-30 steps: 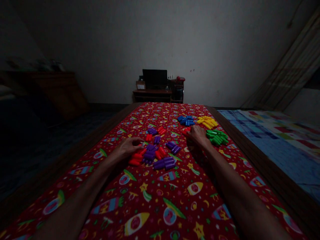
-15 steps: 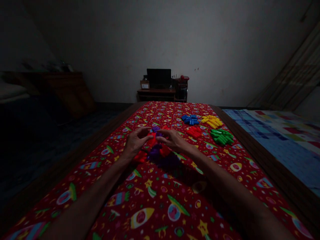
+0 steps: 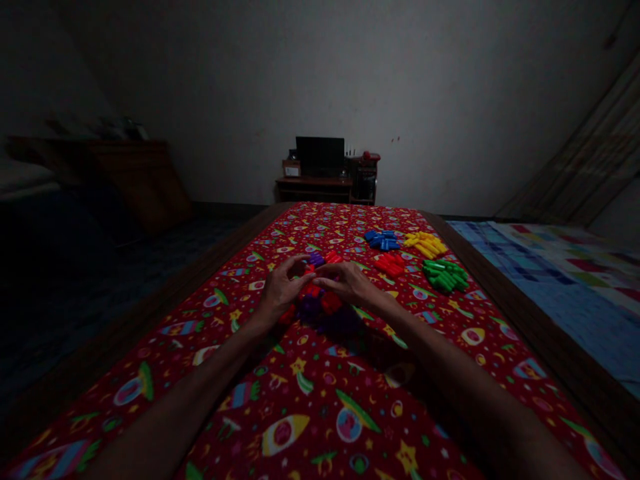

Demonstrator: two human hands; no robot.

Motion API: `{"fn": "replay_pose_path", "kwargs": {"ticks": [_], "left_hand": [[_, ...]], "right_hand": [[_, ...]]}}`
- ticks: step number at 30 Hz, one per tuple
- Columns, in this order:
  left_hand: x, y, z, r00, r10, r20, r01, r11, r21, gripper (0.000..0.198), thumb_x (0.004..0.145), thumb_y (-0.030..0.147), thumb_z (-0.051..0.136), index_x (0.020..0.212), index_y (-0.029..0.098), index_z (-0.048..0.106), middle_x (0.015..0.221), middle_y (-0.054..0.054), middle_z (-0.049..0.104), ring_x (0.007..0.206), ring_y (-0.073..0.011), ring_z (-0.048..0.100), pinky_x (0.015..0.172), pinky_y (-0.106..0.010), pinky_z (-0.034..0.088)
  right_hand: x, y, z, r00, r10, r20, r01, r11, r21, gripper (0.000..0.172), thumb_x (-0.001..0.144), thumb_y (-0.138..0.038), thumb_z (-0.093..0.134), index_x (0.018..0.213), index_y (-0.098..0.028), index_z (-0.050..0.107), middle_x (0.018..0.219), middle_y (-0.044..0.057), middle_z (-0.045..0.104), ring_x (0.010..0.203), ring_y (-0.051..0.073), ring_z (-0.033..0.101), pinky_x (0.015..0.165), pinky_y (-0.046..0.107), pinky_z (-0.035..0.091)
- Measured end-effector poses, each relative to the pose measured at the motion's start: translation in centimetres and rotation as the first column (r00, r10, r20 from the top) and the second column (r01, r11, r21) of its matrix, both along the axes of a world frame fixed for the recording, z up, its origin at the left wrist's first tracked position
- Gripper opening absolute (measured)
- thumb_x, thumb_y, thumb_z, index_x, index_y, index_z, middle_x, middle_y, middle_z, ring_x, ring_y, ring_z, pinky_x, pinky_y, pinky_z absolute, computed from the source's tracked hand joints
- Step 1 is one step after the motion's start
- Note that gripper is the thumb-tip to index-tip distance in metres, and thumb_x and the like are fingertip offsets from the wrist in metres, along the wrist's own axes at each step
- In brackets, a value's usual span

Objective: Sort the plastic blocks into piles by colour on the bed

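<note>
Facing each other, fingertips close together: one left hand (image 3: 283, 292) and one right hand (image 3: 349, 281), thumbs and forefingers curled toward a shared point. State of grip: cannot be told for either hand (a red piece (image 3: 309, 269) shows between the fingertips, but dim light hides whether they pinch it).

Directly about the hands: small plastic pieces in two colours, loosely mixed. Beyond the fingers, a purple cluster (image 3: 316, 259) with red pieces (image 3: 333, 257) beside it; on the near side, in the shadow of the hands, dark purple pieces (image 3: 311, 305) and a red block (image 3: 330, 302), their count unclear.

To the right, well apart from the mix, four single-colour groups: red pile (image 3: 390, 265), nearest the right hand; blue pile (image 3: 381, 240) behind it; yellow pile (image 3: 425, 245); green pile (image 3: 445, 275), toward the table's right edge.

Support: one long table, covered with a red cloth (image 3: 300, 380) printed with rockets, stars and saucers.

Surroundings: black monitor (image 3: 320, 156) on a desk (image 3: 313, 182) by the far wall; wooden cabinet (image 3: 137, 177), left; patterned bedding (image 3: 505, 267), right.
</note>
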State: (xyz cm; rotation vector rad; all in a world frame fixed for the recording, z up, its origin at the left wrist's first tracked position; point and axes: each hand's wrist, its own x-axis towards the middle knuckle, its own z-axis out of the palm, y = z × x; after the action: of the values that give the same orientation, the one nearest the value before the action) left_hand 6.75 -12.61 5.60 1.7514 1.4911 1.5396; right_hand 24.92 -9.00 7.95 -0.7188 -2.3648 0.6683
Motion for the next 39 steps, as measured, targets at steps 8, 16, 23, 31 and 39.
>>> {"fn": "replay_pose_path", "kwargs": {"ticks": [8,16,23,31,39], "left_hand": [[-2.1,-1.0,2.3,0.917,-0.203,-0.344,0.138,0.969,-0.206,0.039,0.074,0.045,0.06,0.102,0.02,0.069,0.097,-0.007,0.072,0.084,-0.0218,0.067,0.076,-0.031,0.053],[-5.7,-2.0,2.9,0.782,-0.378,-0.496,0.063,0.839,-0.54,0.034,0.048,0.032,0.076,0.081,0.027,0.075,0.084,-0.001,0.074,0.076,-0.0236,0.067,0.064,-0.025,0.049],[-5.2,-2.1,2.8,0.751,-0.453,-0.481,0.125,0.811,-0.571,0.023,0.053,0.03,0.069,0.075,0.029,0.076,0.071,0.004,0.072,0.066,-0.019,0.064,0.058,-0.022,0.044],[-3.8,-1.0,3.0,0.966,-0.052,-0.253,-0.018,0.963,-0.267,0.036,0.061,0.051,0.069,0.078,0.019,0.072,0.074,-0.003,0.073,0.067,-0.0205,0.065,0.058,-0.026,0.048],[0.5,-1.4,1.9,0.988,-0.147,-0.045,0.135,0.97,-0.203,0.045,0.055,0.046,0.077,0.091,0.019,0.07,0.092,-0.006,0.074,0.087,-0.0252,0.067,0.084,-0.039,0.053]], "right_hand": [[2.5,3.2,1.2,0.937,-0.342,-0.068,0.345,0.938,0.037,0.025,0.083,-0.017,0.058,0.102,-0.013,0.073,0.089,0.008,0.075,0.078,0.018,0.068,0.067,0.023,0.046],[10.3,7.1,0.5,0.674,-0.733,0.094,0.709,0.678,0.196,0.03,0.084,-0.021,0.048,0.093,-0.012,0.075,0.089,0.011,0.074,0.083,0.021,0.067,0.073,0.025,0.045],[10.7,6.9,0.1,0.551,-0.809,0.204,0.769,0.587,0.254,0.034,0.084,-0.018,0.045,0.1,-0.013,0.074,0.097,0.015,0.072,0.09,0.023,0.065,0.072,0.026,0.042],[4.3,3.6,1.8,0.945,-0.326,0.006,0.326,0.945,0.037,0.04,0.091,-0.036,0.044,0.075,-0.01,0.07,0.062,0.001,0.061,0.059,0.012,0.052,0.056,0.022,0.033],[0.0,0.0,1.4,0.994,-0.11,0.023,0.108,0.99,0.086,0.023,0.083,-0.024,0.052,0.07,-0.011,0.065,0.058,-0.003,0.049,0.055,0.008,0.04,0.053,0.022,0.024]]}}
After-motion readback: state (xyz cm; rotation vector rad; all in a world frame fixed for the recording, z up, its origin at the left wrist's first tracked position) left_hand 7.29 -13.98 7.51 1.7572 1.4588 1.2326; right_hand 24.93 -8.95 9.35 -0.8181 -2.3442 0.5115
